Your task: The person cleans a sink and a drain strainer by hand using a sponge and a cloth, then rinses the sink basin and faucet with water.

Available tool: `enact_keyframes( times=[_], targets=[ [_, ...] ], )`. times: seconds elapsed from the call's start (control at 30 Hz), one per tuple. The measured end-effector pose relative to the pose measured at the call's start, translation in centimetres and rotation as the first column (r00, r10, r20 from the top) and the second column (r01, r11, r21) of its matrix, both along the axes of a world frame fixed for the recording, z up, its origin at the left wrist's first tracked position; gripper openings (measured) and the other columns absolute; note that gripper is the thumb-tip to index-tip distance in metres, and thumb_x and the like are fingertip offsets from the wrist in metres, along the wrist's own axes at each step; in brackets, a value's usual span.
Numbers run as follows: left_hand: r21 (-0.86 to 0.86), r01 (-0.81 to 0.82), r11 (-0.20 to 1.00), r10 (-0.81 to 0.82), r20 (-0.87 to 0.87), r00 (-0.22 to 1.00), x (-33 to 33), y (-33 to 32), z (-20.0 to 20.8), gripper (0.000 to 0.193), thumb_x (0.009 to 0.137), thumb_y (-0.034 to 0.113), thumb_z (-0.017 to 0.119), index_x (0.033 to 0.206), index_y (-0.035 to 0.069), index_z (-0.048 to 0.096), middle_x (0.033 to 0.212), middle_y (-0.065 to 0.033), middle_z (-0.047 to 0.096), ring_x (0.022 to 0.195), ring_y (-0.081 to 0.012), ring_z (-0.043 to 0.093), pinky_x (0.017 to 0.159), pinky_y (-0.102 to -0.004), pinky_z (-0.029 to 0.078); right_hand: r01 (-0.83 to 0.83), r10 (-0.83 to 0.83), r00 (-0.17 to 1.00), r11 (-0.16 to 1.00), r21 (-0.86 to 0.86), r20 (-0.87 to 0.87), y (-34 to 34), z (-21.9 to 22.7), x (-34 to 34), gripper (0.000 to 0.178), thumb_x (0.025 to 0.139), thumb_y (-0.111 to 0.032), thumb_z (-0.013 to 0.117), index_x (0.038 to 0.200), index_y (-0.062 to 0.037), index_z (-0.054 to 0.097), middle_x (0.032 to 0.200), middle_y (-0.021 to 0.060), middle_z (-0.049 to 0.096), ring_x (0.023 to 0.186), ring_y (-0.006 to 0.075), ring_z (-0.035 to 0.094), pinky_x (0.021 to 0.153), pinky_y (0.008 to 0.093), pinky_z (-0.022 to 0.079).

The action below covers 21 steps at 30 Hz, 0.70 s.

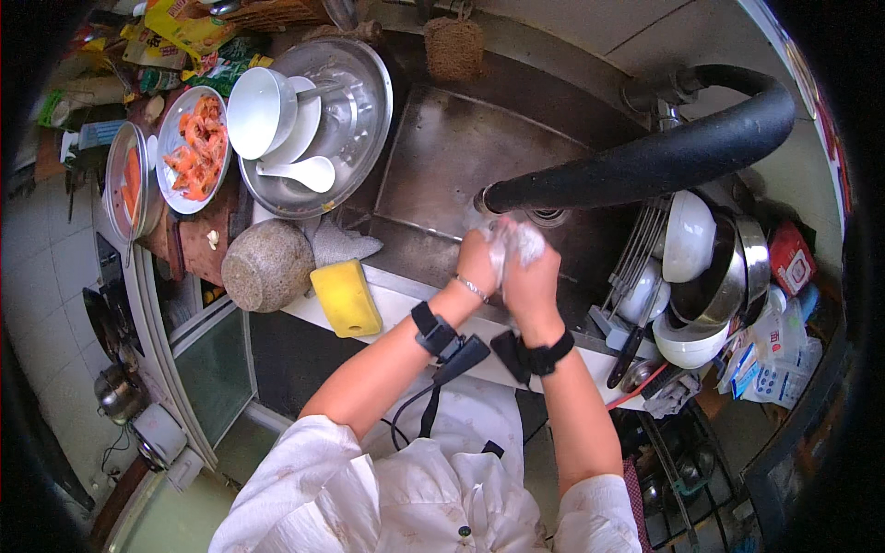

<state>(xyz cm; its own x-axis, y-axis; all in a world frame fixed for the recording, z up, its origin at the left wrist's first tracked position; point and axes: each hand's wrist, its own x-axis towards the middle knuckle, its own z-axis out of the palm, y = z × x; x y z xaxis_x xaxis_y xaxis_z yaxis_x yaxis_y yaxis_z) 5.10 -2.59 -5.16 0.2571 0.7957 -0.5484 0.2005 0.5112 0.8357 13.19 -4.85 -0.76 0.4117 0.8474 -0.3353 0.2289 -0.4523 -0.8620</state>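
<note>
Over the near part of the metal sink [461,138], my left hand [477,261] and my right hand [536,284] are pressed together with fingers closed. A soft white mass [525,241] shows between and on them; I cannot tell whether it is wet cloth or suds. The mouth of the black-sleeved faucet [636,161] is just above my fingers. A bracelet is on my left wrist, and both forearms wear black straps with small devices.
Left of the sink are a steel basin [373,120] with white dishes, a plate of shrimp [195,152], a stone pot [267,265] and a yellow sponge [346,298]. On the right stand stacked bowls [689,237], pans and a dish rack [636,263].
</note>
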Motion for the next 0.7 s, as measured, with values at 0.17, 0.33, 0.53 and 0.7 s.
enact_keyframes(
  times=[0.17, 0.33, 0.53, 0.7],
  targets=[
    [0.0, 0.07, 0.998, -0.07, -0.037, 0.997, 0.0, -0.3, 0.5, 0.034, 0.092, 0.03, 0.049, 0.083, -0.001, 0.061, 0.074, -0.0036, 0.061, 0.069, -0.0088, 0.051, 0.06, -0.0282, 0.043, 0.063, -0.062, 0.998, 0.998, -0.029, 0.009, 0.3, -0.7, 0.8, 0.03, 0.089, -0.023, 0.051, 0.078, 0.0037, 0.06, 0.069, 0.0236, 0.06, 0.064, 0.0312, 0.063, 0.057, 0.0371, 0.045],
    [-0.05, 0.072, 0.996, -0.071, 0.018, 0.997, -0.3, 0.0, 0.8, 0.036, 0.093, 0.032, 0.047, 0.085, 0.0, 0.061, 0.075, -0.0014, 0.06, 0.069, -0.0085, 0.048, 0.062, -0.026, 0.043, -0.001, 0.003, 0.999, 0.997, -0.073, 0.036, 0.2, -0.6, 0.9, 0.031, 0.09, -0.025, 0.05, 0.079, 0.003, 0.06, 0.07, 0.0246, 0.059, 0.061, 0.0322, 0.059, 0.059, 0.0372, 0.045],
    [-0.259, -0.137, 0.956, 0.235, 0.403, 0.885, -0.7, -0.5, 1.2, 0.026, 0.092, 0.029, 0.049, 0.097, 0.005, 0.059, 0.087, 0.0002, 0.058, 0.079, -0.006, 0.049, 0.073, -0.0218, 0.041, 0.255, -0.321, 0.735, 0.947, -0.195, -0.598, 0.4, -1.9, 3.6, 0.025, 0.089, -0.026, 0.054, 0.094, -0.0016, 0.056, 0.089, 0.0006, 0.056, 0.081, 0.0108, 0.05, 0.072, 0.0253, 0.041],
    [0.021, 0.003, 1.0, -0.012, 0.446, 0.895, -2.9, 0.7, 1.6, 0.042, 0.09, 0.023, 0.051, 0.127, 0.006, 0.042, 0.1, -0.0022, 0.053, 0.087, -0.0092, 0.049, 0.077, -0.0223, 0.043, 0.167, -0.221, 0.714, 0.975, -0.145, -0.665, -0.2, -0.1, 4.4, 0.024, 0.082, -0.015, 0.064, 0.098, -0.0016, 0.054, 0.092, 0.0031, 0.057, 0.083, 0.0121, 0.053, 0.074, 0.0255, 0.044]
  ],
)
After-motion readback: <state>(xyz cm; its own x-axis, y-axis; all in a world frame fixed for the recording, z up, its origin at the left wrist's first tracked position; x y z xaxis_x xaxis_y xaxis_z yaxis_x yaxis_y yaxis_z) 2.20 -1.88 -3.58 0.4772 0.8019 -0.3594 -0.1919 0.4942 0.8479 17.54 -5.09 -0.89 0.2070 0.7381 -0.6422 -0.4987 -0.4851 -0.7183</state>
